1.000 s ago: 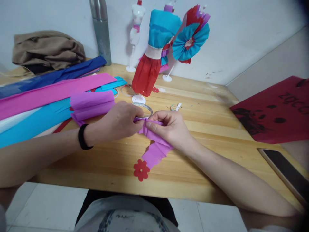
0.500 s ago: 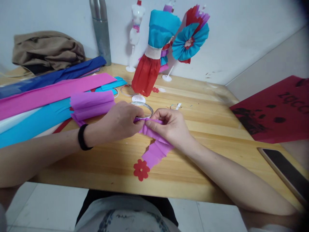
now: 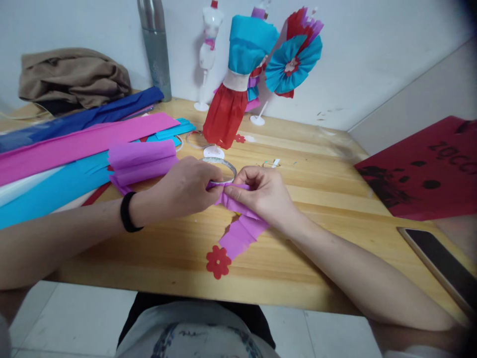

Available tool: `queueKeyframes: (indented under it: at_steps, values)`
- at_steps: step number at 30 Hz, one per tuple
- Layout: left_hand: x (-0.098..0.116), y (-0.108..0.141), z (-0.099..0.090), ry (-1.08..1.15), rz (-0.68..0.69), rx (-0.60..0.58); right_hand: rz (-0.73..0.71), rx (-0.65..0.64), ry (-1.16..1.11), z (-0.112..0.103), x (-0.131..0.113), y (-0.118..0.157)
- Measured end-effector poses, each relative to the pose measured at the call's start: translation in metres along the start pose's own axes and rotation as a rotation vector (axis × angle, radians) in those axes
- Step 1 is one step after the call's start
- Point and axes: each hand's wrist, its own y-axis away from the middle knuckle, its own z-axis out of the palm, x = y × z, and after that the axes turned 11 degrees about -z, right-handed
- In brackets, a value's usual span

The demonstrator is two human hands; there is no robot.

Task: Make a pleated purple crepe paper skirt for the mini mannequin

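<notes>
Head view: the left hand [image 3: 192, 185] and right hand [image 3: 265, 196] pinched purple paper [image 3: 234, 204] along a ring [image 3: 230, 167], while a red flower [image 3: 218, 268] lay on the counter [image 3: 160, 266].

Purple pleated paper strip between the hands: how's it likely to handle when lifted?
Probably floppy: the thin purple paper strip bends and folds below the right hand. Likely light, given its thin, sheet-like look. Perhaps easily creased, since small gathers show where it's pinched.
</notes>
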Motion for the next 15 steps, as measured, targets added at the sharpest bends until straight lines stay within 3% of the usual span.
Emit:
queueKeyframes:
  at_steps: [6,15]
  values:
    - [0.0,0.0,-0.001,-0.011,0.036,0.007,-0.001,0.008,0.0,0.0,0.005,0.0]
    - [0.001,0.0,-0.005,-0.04,0.108,-0.096,0.055,-0.01,-0.071,-0.005,0.012,-0.006]
